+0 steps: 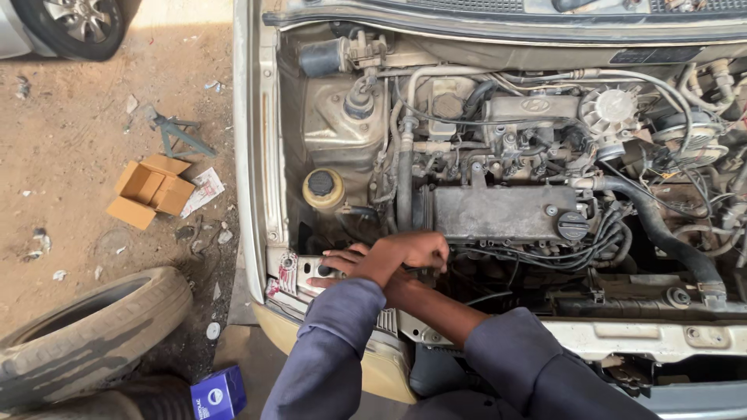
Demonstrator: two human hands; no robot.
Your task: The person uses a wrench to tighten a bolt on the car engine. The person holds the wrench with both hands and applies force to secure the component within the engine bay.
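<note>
Off to the left of the grip lie a worn tyre (93, 327), an open cardboard box (150, 189) and a small blue box (219, 394) on the dirt. The left hand (342, 263) and right hand (412, 253) overlap low at the front of the engine bay (498, 155); can't tell what either grip pinches. The valve cover (502, 211) sits just right of the grip.

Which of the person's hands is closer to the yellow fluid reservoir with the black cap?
Left. The left hand sits just below and right of the yellow reservoir, at the front panel. The right hand lies farther right, at the engine's front edge, crossing over the left.
</note>
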